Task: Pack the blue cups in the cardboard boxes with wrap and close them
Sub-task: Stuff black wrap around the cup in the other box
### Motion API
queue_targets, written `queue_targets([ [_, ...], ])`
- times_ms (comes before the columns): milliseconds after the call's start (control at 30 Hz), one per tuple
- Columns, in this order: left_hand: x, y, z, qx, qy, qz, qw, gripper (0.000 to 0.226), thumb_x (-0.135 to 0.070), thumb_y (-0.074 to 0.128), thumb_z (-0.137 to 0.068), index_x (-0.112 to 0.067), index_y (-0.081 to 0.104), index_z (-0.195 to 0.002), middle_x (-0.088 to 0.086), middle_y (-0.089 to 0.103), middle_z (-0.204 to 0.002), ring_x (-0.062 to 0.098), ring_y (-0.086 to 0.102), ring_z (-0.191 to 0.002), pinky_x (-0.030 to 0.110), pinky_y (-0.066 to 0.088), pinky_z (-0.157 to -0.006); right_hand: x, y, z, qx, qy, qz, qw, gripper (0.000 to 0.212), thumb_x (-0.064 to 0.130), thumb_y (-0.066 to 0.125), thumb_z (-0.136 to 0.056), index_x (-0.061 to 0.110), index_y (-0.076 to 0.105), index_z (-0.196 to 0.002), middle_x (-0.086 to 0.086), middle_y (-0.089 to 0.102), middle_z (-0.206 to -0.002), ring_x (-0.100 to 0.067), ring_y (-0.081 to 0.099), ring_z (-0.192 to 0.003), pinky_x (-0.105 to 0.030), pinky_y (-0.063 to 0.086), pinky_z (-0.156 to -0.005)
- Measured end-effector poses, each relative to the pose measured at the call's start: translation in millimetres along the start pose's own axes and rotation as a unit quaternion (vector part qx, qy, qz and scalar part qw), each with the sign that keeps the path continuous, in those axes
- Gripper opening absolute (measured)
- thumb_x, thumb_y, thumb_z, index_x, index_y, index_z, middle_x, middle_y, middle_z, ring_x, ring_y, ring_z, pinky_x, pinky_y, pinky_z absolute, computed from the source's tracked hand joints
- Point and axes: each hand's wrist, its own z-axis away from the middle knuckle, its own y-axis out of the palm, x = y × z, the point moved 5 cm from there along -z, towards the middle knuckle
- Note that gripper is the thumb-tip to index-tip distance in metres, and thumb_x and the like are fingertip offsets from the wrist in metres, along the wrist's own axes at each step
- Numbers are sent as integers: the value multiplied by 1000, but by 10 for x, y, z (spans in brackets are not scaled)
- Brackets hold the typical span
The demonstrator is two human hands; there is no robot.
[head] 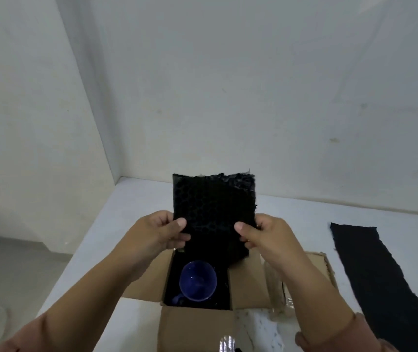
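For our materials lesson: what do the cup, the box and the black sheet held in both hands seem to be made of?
Blue cup: probably glazed ceramic, since its inside shines.
Box: brown corrugated cardboard, matte, with folded flaps.
Black sheet, gripped by left hand and right hand: likely plastic bubble wrap, judging by its faint cell pattern and ragged edge.

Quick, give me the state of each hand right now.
Left hand: closed on the left edge of the black wrap sheet, held above the open cardboard box.
Right hand: closed on the sheet's right edge.
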Motion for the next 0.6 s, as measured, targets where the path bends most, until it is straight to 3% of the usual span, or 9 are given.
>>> queue_targets([
  [67,118,-66,155,-57,14,-58,997,31,-35,63,-84,-9,57,-68,6,74,-74,19,72,-77,29,54,-70,-119,84,103,23,20,-14,999,43,41,67,-80,18,49,-50,9,46,-49,-7,43,-48,-20,34,-48],
  [133,244,-124,299,-117,22,-126,985,34,-38,63,-84,-15,56,-61,1,73,-67,12,70,-65,25,49,-62,-243,171,193,21,21,17,999,47,46,64,-80,21,40,-48,8,37,-50,-7,35,-48,-21,29,-49],
  [233,446,-108,427,-162,20,-236,958,34,-36,66,-83,-20,49,-58,-5,66,-56,6,60,-52,16,36,-46,-456,352,292,4,13,92,996,51,35,66,-82,20,33,-46,7,33,-43,-3,30,-39,-17,24,-44],
  [333,625,-15,456,-155,19,-344,926,36,-37,68,-81,-24,38,-66,-3,47,-54,7,43,-49,21,29,-45,-601,528,354,12,-18,241,970,50,31,61,-86,20,30,-48,4,31,-45,-6,29,-40,-19,21,-41],
  [467,719,73,426,-132,20,-441,888,34,-43,62,-83,-31,31,-74,-4,46,-61,5,43,-52,20,26,-45,-646,630,381,11,-58,354,934,45,36,52,-88,23,25,-54,6,33,-55,-8,33,-52,-25,22,-47],
  [600,663,118,390,-106,71,-526,841,35,-40,65,-80,-32,32,-83,-12,45,-69,4,42,-60,17,23,-46,-634,721,404,42,-83,418,904,27,34,54,-80,29,29,-70,8,42,-84,-16,43,-81,-30,36,-73],
])
